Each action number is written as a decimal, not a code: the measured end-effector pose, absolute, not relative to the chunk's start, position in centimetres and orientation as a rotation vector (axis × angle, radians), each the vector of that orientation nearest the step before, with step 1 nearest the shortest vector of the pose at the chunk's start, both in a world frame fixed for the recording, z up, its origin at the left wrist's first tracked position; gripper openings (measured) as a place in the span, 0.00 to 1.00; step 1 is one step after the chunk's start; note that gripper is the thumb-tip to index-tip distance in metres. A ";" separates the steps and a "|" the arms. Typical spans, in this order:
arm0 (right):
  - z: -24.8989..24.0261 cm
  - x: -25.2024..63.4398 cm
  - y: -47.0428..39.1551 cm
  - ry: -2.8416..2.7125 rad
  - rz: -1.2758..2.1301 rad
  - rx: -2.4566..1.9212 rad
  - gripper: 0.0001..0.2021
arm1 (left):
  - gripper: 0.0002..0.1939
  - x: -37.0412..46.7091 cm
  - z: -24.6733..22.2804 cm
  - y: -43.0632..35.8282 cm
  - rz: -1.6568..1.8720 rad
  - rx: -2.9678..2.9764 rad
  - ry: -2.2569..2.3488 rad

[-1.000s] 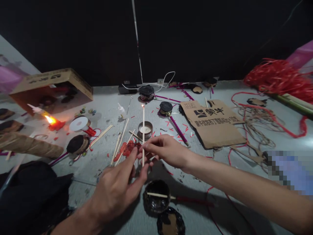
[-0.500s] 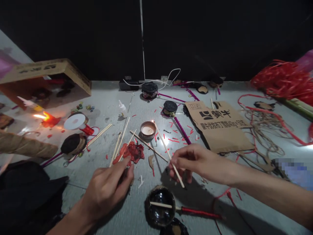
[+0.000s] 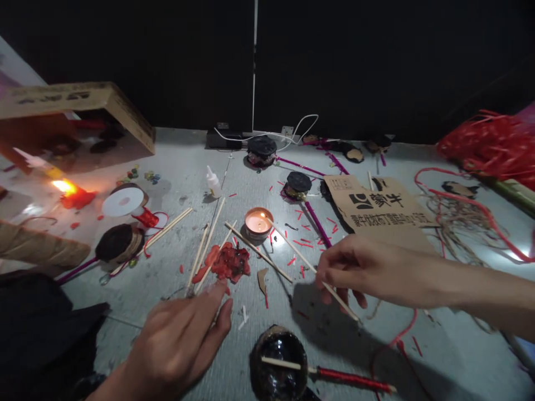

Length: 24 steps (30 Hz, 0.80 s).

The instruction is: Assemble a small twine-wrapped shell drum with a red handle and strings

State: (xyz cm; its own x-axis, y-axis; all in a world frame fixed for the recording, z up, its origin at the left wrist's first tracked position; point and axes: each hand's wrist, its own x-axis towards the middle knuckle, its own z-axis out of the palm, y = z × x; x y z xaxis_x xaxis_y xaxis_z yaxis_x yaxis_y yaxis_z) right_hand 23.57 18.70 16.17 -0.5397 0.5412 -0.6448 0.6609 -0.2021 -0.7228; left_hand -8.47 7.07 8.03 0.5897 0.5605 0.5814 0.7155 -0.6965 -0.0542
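Far left, a cardboard box (image 3: 129, 120) carries dark printing along its top, too blurred to read, with a white-faced spool (image 3: 123, 201) near it. Here's the left hand (image 3: 179, 328), thumb and forefinger apart, fingertips down by the near edge of a red waxy mass (image 3: 234, 263). Centre now: a round candle (image 3: 257, 223) glows, and the slanting wooden stick (image 3: 295, 247) has its small flame right at the rim! The right hand (image 3: 363, 273) pinches that stick lower down. Behind it, flat cardboard (image 3: 374, 203) reads "蒙牛" beside a black logo, the smaller line beneath blurred.
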 end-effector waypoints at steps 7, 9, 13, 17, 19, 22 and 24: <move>17.2 23.9 19.9 1.940 -1.633 1.533 0.08 | 0.13 -7.4 9.5 7.7 -0.844 -2.624 -1.054; 17.4 23.8 20.4 1.968 -1.542 1.531 0.09 | 0.12 -7.4 9.5 7.7 -0.829 -2.602 -1.094; 17.8 23.4 21.0 1.986 -1.423 1.530 0.10 | 0.12 -7.6 9.3 7.4 -0.839 -2.577 -1.086; 18.6 22.9 21.3 2.015 -1.262 1.503 0.12 | 0.11 -7.7 8.8 7.3 -0.886 -2.585 -1.115; 19.4 22.5 21.5 2.039 -1.146 1.502 0.12 | 0.10 -7.8 8.4 7.2 -0.908 -2.577 -1.130; 20.6 21.7 21.8 2.032 -1.063 1.528 0.12 | 0.10 -8.0 8.0 7.0 -0.950 -2.558 -1.156; 21.1 21.2 22.0 1.994 -1.063 1.538 0.12 | 0.10 -8.1 7.9 6.9 -0.954 -2.561 -1.179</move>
State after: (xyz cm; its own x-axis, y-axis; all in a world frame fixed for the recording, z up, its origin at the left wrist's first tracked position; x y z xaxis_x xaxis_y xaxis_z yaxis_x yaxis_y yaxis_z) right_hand 21.23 22.04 21.14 -0.3105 0.6330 -0.7092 0.9416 0.1026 -0.3206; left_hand -8.10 6.92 7.88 0.4844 0.6245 0.6127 0.7298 -0.6747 0.1107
